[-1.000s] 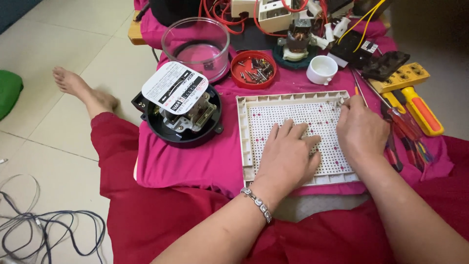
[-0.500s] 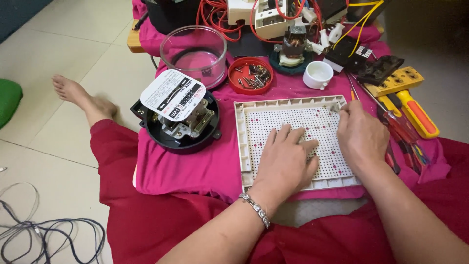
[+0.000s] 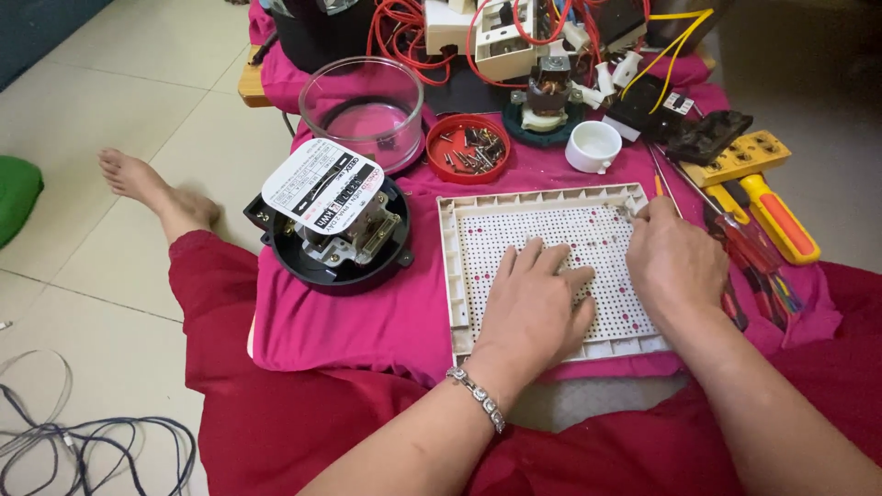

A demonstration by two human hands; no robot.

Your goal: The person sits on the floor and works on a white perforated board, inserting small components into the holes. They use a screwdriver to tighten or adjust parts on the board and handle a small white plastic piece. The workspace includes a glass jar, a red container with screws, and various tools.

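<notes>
On pink-clothed counter: left hand (image 3: 533, 308) flat, fingers spread, pressing white perforated plastic board (image 3: 551, 266). At two o'clock, right hand (image 3: 675, 262) pinching small metal pin (image 3: 625, 213); most holes unfilled.

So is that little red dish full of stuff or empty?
Partly full. The red dish holds a loose heap of small screws and metal bits, with bare red bottom showing around them.

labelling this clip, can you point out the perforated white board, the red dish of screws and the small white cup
perforated white board (image 3: 551, 230): head view, bare dotted surface above the left hand
red dish of screws (image 3: 437, 156): head view, left rim of the dish
small white cup (image 3: 593, 147): head view, middle of the cup
</notes>
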